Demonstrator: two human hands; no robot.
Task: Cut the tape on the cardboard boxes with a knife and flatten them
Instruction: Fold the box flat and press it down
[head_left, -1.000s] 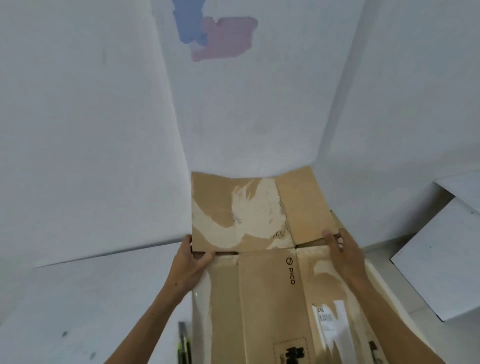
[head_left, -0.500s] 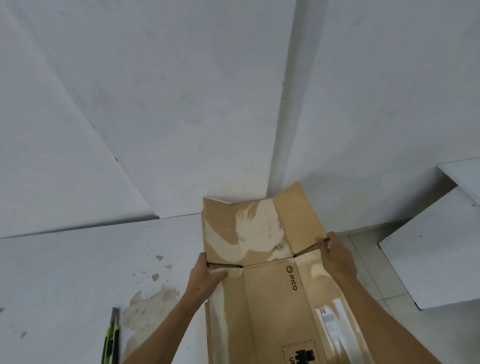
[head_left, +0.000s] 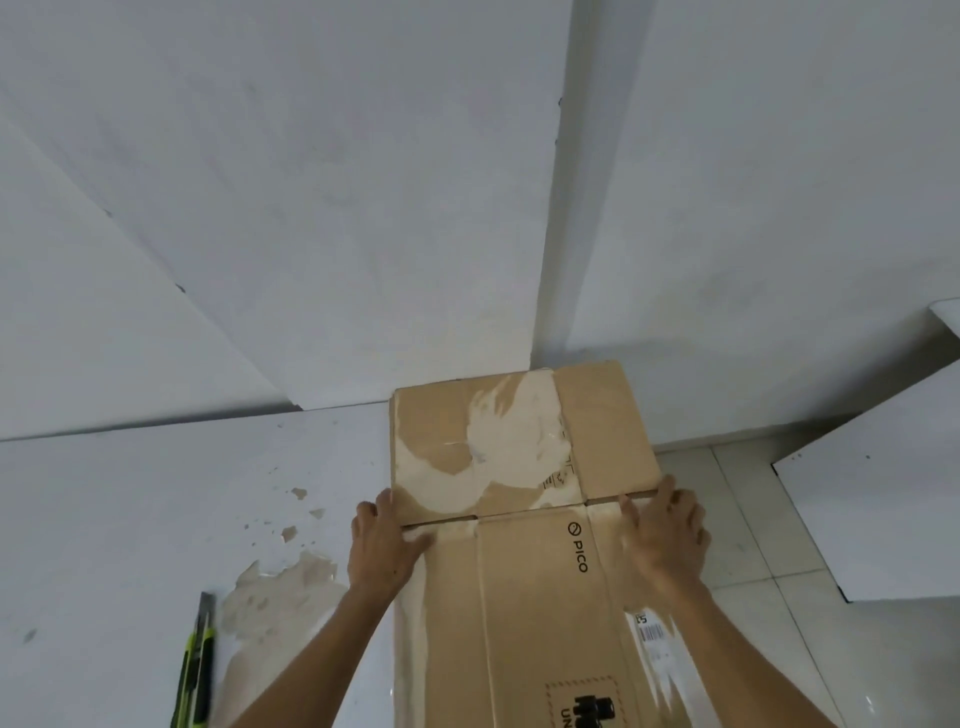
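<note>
The PICO cardboard box (head_left: 524, 597) lies collapsed on the white floor, its 2 end flaps (head_left: 519, 447) now laid out almost flat (half a second ago they stood steeper). Left hand (head_left: 382, 545) and right hand (head_left: 667, 535) press the fold with straightened fingers. Utility knife (head_left: 195, 670) lies apart, left; flattening looks nearly done.

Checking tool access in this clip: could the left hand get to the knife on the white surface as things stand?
Probably yes. The knife lies uncovered, left of the left hand, nothing between them; but that hand now presses on the cardboard box.
</note>
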